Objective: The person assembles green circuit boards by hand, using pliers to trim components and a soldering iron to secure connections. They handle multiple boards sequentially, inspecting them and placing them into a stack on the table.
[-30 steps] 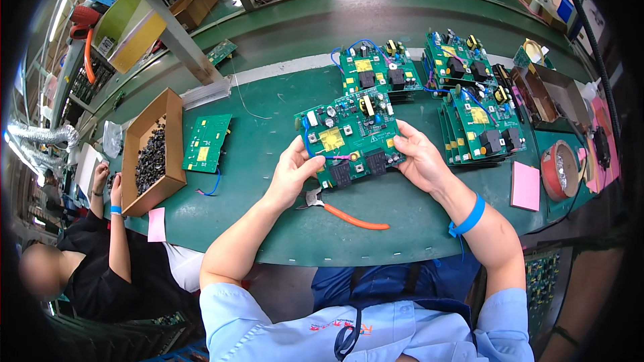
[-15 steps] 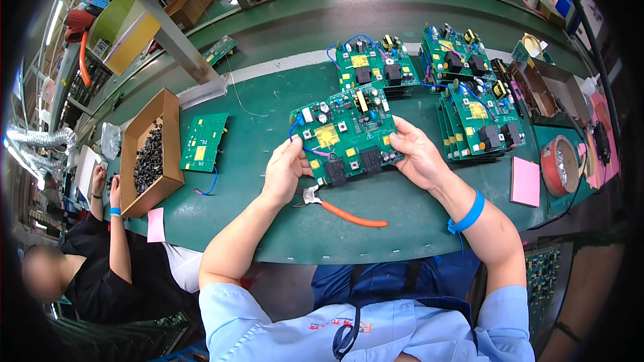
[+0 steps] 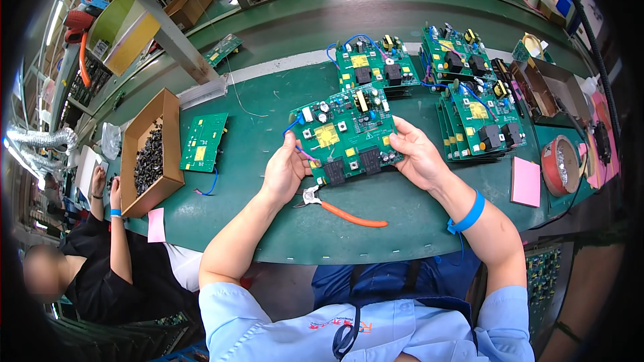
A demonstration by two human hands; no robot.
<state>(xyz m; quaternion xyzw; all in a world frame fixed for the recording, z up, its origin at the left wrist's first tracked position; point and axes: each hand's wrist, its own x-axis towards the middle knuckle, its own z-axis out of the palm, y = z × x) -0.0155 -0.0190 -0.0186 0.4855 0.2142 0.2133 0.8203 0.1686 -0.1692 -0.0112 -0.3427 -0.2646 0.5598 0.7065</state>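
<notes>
Between my two hands a green circuit board [image 3: 359, 135] is held tilted above the bench, its component side up, with black blocks along the near edge. My left hand [image 3: 287, 169] is closed at its left edge, thumb by the blue and pink wire [image 3: 303, 153]. On the opposite edge, my right hand [image 3: 417, 153] grips the board with the thumb on top and fingers beneath. Cutting pliers [image 3: 342, 209] with orange handles lie on the bench just below the board.
Stacked circuit boards [image 3: 479, 121] stand to the right and behind. Leftward lie a single board [image 3: 203, 142] and a cardboard box [image 3: 153, 154] of small black parts. Pink sheets [image 3: 525, 181] and a red tape roll [image 3: 561, 164] sit right. A co-worker [image 3: 100, 255] sits at far left.
My left thumb and fingers have shifted slightly at the wire on the board's left edge. The board and my right hand stay nearly in place.
</notes>
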